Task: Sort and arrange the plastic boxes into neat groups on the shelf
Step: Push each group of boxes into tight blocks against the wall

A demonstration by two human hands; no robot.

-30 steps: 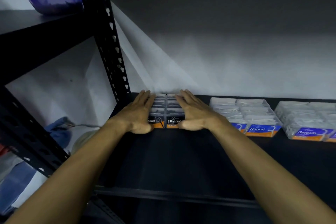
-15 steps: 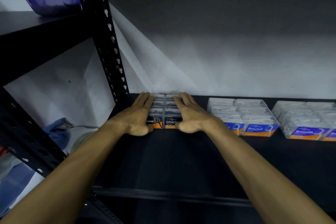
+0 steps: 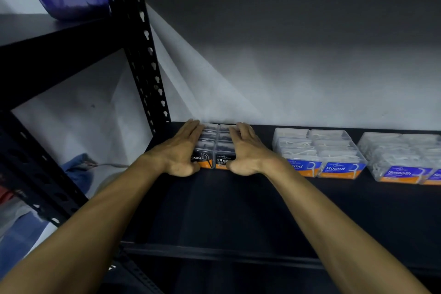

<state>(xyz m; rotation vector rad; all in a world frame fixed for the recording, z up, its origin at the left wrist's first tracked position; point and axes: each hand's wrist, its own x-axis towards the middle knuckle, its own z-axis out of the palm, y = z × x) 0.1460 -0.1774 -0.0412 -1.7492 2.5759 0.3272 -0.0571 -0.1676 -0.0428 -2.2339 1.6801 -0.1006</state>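
**Q:** Where is the work item, and how are the hands placed?

**A:** The Charcoal boxes, a block of small clear plastic boxes two wide and several deep, sit at the back left of the black shelf, near the wall. The left hand lies flat against the block's left side and the right hand against its right side. On both hands the fingers are straight and held close together, pressing inward. Nothing is pinched or gripped.

**Q:** How should the boxes be expected to handle?

**A:** Judged as light, rigid and smooth-walled. Loose boxes will probably slide readily on the shelf and against one another. The thin lids look crushable under hard pressure.

**Q:** Where should they be held?

**A:** On the two outer side walls, palms low, so the whole block moves as one. For a single box, take the short ends. Pressure from above alone may let a row skid out.

**Q:** Describe the surface and surroundings.

**A:** The shelf is flat, dark and dimly lit. The Round boxes stand just right of the right hand, apart from the Charcoal block, with the Smooth boxes further right. A perforated upright post stands at the left. A purple tub rests on the neighbouring higher shelf.
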